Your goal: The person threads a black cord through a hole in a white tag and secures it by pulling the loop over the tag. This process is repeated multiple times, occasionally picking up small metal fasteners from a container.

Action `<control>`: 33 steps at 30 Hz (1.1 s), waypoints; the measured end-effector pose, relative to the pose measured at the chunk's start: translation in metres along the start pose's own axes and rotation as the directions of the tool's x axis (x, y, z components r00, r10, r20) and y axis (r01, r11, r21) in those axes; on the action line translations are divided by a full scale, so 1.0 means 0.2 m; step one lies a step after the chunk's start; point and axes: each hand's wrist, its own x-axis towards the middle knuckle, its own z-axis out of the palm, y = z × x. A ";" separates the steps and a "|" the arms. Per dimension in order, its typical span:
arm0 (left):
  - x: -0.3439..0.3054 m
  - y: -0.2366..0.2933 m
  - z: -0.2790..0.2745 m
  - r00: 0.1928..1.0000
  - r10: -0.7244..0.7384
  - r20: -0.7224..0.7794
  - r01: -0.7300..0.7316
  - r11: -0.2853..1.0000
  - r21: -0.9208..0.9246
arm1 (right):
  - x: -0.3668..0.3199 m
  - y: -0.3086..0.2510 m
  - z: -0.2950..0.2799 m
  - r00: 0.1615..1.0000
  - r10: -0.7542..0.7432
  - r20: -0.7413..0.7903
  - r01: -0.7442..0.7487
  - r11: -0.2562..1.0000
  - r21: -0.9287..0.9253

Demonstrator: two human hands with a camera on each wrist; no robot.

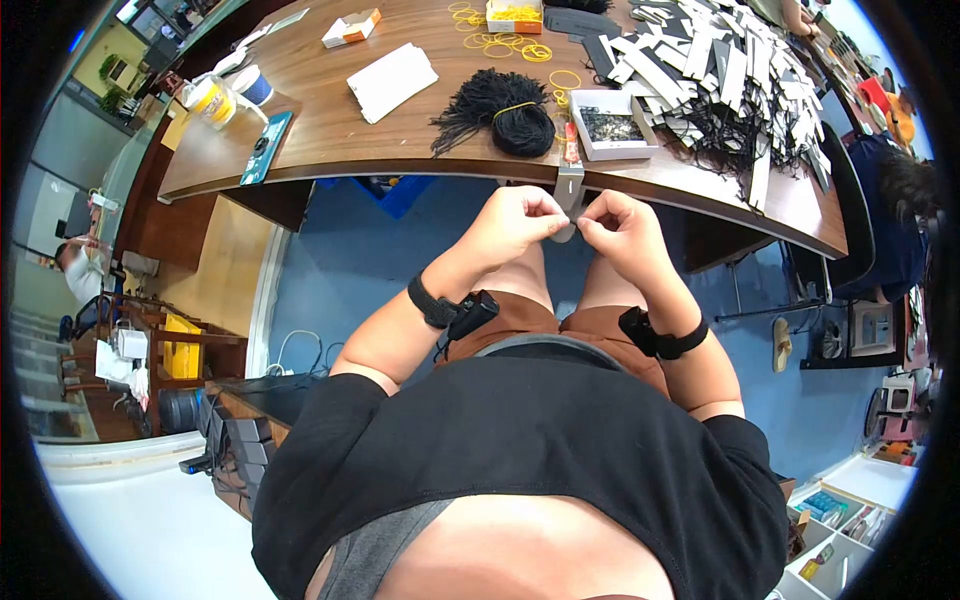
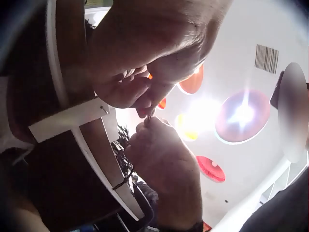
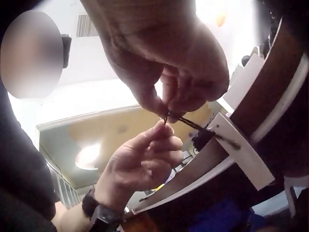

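At the table's near edge, my left hand (image 1: 512, 228) and right hand (image 1: 628, 238) meet fingertip to fingertip. Between them, thumbs and forefingers pinch a thin black cord (image 3: 190, 124), which the right wrist view shows running from the right fingers across a pale hang tag. That hang tag (image 1: 569, 187) juts out over the table edge and has a small hole near one end (image 2: 67, 121). On the tabletop behind it lies a small orange-and-white packet (image 1: 571, 145). A bundle of black cords (image 1: 522, 128), bound with a yellow rubber band, lies just beyond the left hand.
Right of the packet stands an open white box (image 1: 618, 153). A large heap of black and white tags with cords (image 1: 715, 80) covers the table's right side. Yellow rubber bands (image 1: 505, 47), a white card stack (image 1: 392, 82), a phone (image 1: 266, 148) and cups (image 1: 252, 86) also lie about.
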 end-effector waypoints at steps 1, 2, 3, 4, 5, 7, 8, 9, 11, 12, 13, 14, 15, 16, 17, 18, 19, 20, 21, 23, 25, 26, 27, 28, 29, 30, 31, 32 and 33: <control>0.00 0.00 0.01 0.998 0.067 -0.018 -0.064 0.993 0.103 | 0.01 0.03 0.01 1.000 0.020 -0.023 -0.016 0.982 0.186; 0.01 -0.02 0.01 0.993 0.115 -0.036 -0.104 0.972 0.212 | 0.01 0.06 0.03 0.998 0.044 -0.041 -0.026 0.930 0.366; 0.02 -0.03 0.01 0.985 0.164 -0.048 -0.140 0.937 0.320 | 0.02 0.07 0.04 0.996 0.071 -0.055 -0.031 0.845 0.533; 0.03 -0.04 0.01 0.975 0.213 -0.055 -0.171 0.890 0.424 | 0.03 0.07 0.03 0.995 0.079 -0.057 -0.040 0.861 0.508; 0.04 -0.04 0.01 0.988 0.141 -0.067 -0.109 0.931 0.349 | 0.03 0.07 0.02 0.994 0.088 -0.061 -0.048 0.875 0.482; 0.05 -0.01 0.01 0.991 0.125 -0.057 -0.101 0.947 0.306 | 0.04 0.07 0.03 0.990 0.091 -0.107 -0.042 0.917 0.397; 0.05 0.00 0.01 0.992 0.115 -0.054 -0.095 0.954 0.284 | 0.03 0.06 0.03 0.994 0.098 -0.052 -0.075 0.941 0.329; 0.05 0.00 0.01 0.994 0.098 -0.041 -0.085 0.966 0.243 | 0.02 0.03 0.03 0.994 0.108 0.004 -0.105 0.960 0.259; 0.06 0.00 0.00 0.998 0.065 -0.012 -0.062 0.985 0.162 | 0.02 0.06 0.05 0.997 0.074 0.026 -0.077 0.988 0.134; 0.06 0.00 0.00 0.998 0.058 -0.001 -0.057 0.987 0.151 | 0.02 0.09 0.06 1.000 0.030 0.007 -0.031 0.991 0.134; 0.06 -0.01 0.00 0.999 0.051 0.010 -0.052 0.989 0.140 | 0.03 0.11 0.07 1.000 -0.013 -0.012 0.015 0.991 0.132; 0.06 -0.02 -0.01 0.999 0.045 0.020 -0.047 0.991 0.129 | 0.04 0.13 0.07 0.998 -0.057 -0.031 0.061 0.990 0.130; 0.06 -0.01 -0.02 0.999 0.035 0.038 -0.039 0.991 0.131 | 0.03 0.11 0.06 1.000 0.010 0.014 -0.012 0.992 0.129; 0.05 0.00 -0.02 0.998 0.025 0.056 -0.033 0.990 0.134 | 0.03 0.08 0.05 0.995 0.077 0.059 -0.084 0.989 0.123; 0.05 0.01 -0.03 0.997 0.016 0.074 -0.026 0.990 0.135 | 0.03 0.06 0.03 0.984 0.144 0.104 -0.156 0.981 0.113; 0.05 0.00 -0.03 0.995 0.022 0.096 -0.037 0.986 0.163 | 0.03 0.06 0.02 0.977 0.163 0.136 -0.179 0.977 0.114; 0.06 -0.01 -0.04 0.993 0.027 0.118 -0.049 0.980 0.190 | 0.03 0.06 0.01 0.969 0.181 0.167 -0.201 0.973 0.113; 0.06 -0.02 -0.04 0.989 0.031 0.142 -0.062 0.974 0.217 | 0.04 0.06 0.00 0.960 0.200 0.198 -0.224 0.968 0.111; 0.06 -0.01 -0.04 0.991 0.074 0.115 -0.111 0.929 0.354 | 0.04 0.07 0.01 0.981 0.134 0.137 -0.147 0.985 0.086; 0.06 0.01 -0.02 0.982 0.171 0.078 -0.183 0.775 0.605 | 0.05 0.08 0.02 1.000 -0.008 0.022 0.008 1.000 0.022; 0.09 -0.02 0.00 0.945 0.328 -0.009 -0.197 0.588 0.785 | 0.08 0.05 0.02 0.981 -0.096 -0.166 0.093 0.995 -0.028; 0.10 -0.03 0.00 0.911 0.410 -0.037 -0.181 0.480 0.858 | 0.09 0.04 0.02 0.956 -0.143 -0.256 0.132 0.989 -0.059; 0.11 -0.01 0.00 0.924 0.377 -0.061 -0.160 0.528 0.834 | 0.11 0.05 0.01 0.944 -0.152 -0.294 0.120 0.985 -0.126; 0.12 -0.01 0.00 0.929 0.363 -0.070 -0.144 0.531 0.835 | 0.12 0.08 0.01 0.957 -0.084 -0.276 0.052 0.991 -0.123; 0.13 -0.03 0.00 0.934 0.348 -0.078 -0.129 0.534 0.836 | 0.13 0.13 0.03 0.966 -0.015 -0.258 -0.017 0.992 -0.122; 0.14 -0.06 -0.01 0.938 0.335 -0.089 -0.113 0.537 0.836 | 0.14 0.18 0.05 0.969 0.053 -0.239 -0.084 0.989 -0.123; 0.15 -0.08 -0.01 0.938 0.335 -0.091 -0.133 0.587 0.798 | 0.14 0.21 0.06 0.977 0.123 -0.176 -0.132 0.990 -0.045; 0.16 -0.11 -0.01 0.938 0.336 -0.091 -0.154 0.635 0.757 | 0.15 0.29 0.08 0.969 0.237 -0.064 -0.221 0.957 0.190; 0.16 -0.14 0.00 0.939 0.331 -0.090 -0.171 0.681 0.712 | 0.14 0.32 0.09 0.945 0.313 0.093 -0.325 0.875 0.358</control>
